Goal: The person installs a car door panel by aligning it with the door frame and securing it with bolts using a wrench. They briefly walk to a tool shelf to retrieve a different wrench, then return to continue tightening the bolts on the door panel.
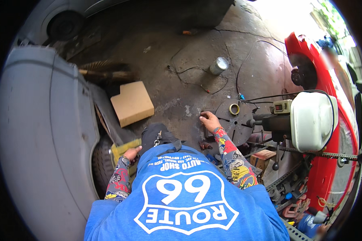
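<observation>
My left hand [132, 153] is low beside my left thigh, against a yellow, flat-sided thing [126, 147] next to a tyre. Its thumb points inward and most of its fingers are hidden, so I cannot see whether it grips the yellow thing. My right hand [208, 121] is at the left edge of a drill press's round, slotted metal table [225, 110], fingers curled together. What they hold, if anything, is too small to make out. A yellowish ring, like a tape roll [234, 109], lies on that table, right of the hand.
The drill press's white-covered head [313, 121] stands at right, before a red car body [321, 176]. A cardboard box [132, 103] sits left of centre, near a grey vehicle panel [48, 132]. Ahead, a metal can [219, 66] and a cable [181, 82] are on the concrete floor.
</observation>
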{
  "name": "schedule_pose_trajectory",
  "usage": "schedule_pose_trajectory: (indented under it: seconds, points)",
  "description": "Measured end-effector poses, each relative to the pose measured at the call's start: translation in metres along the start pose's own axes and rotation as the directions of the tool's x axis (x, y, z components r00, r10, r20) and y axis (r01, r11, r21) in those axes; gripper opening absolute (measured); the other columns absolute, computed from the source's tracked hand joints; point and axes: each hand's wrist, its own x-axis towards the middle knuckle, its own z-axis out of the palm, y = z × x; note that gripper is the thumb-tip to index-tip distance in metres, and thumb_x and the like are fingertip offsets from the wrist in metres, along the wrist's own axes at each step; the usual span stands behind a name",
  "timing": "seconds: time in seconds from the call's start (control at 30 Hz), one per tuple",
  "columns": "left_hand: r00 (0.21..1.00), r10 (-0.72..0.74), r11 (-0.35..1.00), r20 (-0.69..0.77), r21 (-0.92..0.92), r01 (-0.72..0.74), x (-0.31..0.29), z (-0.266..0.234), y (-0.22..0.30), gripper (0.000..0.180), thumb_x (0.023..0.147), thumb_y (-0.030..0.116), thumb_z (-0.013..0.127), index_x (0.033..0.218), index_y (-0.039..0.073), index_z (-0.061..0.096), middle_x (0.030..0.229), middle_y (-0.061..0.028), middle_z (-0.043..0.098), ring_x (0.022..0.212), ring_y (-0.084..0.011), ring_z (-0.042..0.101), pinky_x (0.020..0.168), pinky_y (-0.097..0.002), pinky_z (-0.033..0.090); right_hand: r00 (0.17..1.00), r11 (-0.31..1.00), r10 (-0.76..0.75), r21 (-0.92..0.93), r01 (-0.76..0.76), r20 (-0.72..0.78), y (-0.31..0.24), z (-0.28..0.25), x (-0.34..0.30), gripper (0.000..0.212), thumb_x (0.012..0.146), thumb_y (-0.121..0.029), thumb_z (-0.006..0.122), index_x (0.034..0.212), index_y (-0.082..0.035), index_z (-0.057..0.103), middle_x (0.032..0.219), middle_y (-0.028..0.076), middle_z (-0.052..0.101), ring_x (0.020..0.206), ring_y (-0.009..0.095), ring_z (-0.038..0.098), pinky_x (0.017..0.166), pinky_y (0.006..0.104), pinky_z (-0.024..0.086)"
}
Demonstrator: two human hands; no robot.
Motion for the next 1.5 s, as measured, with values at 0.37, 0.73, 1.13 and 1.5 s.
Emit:
schedule_pose_trajectory:
  seconds: [0.37, 0.73, 1.13, 1.5]
  points:
    - [0.867, 0.474, 0.844, -0.156, 0.362, -0.396, 0.256, -0.158, 0.162, 0.044, 0.085, 0.033, 0.062, 0.109, -0.003, 0.069, 0.1, -0.0241, 0.072, 0.096, -0.0379, 0.069, 0.083, -0.0443, 0.055, 0.659, 0.676, 0.734, 0.285, -0.68, -0.167, 0.127, -0.018, -0.003, 0.019, 0.092, -0.019, 0.064, 0.104, -0.004, 0.066, 0.086, 0.01, 0.069, 0.059, 0.018, 0.062, 0.047, 0.037, 0.046]
    - [0.926, 0.285, 0.461, 0.246, 0.812, -0.358, 0.218, -0.303, 0.547, 0.029, 0.09, 0.019, 0.049, 0.096, -0.003, 0.068, 0.081, -0.0218, 0.07, 0.065, -0.0332, 0.068, 0.056, -0.0451, 0.054, 0.638, 0.6, 0.748, 0.597, -0.532, -0.183, -0.043, -0.031, 0.163, 0.04, 0.089, -0.029, 0.069, 0.117, 0.0, 0.067, 0.091, 0.009, 0.071, 0.071, 0.017, 0.067, 0.068, 0.0328, 0.055]
    - [0.915, 0.328, 0.323, 0.234, 0.883, -0.341, 0.253, -0.321, 0.679, 0.029, 0.085, 0.018, 0.066, 0.104, -0.003, 0.069, 0.083, -0.0161, 0.074, 0.074, -0.0253, 0.073, 0.064, -0.0383, 0.058, 0.531, 0.719, 0.694, 0.429, -0.546, -0.487, -0.099, -0.192, 0.402, 0.085, 0.083, -0.032, 0.072, 0.152, -0.01, 0.029, 0.127, 0.028, 0.061, 0.123, 0.041, 0.057, 0.104, 0.0456, 0.045]
    - [0.939, 0.296, 0.398, 0.177, 0.87, -0.29, 0.306, -0.382, 0.726, 0.027, 0.088, 0.021, 0.062, 0.102, 0.0, 0.071, 0.084, -0.016, 0.074, 0.073, -0.0263, 0.073, 0.064, -0.0402, 0.057, 0.491, 0.719, 0.64, 0.687, -0.111, -0.591, -0.147, -0.338, 0.477, 0.054, 0.087, -0.027, 0.069, 0.131, 0.001, 0.053, 0.086, 0.01, 0.069, 0.07, 0.022, 0.068, 0.059, 0.036, 0.054]
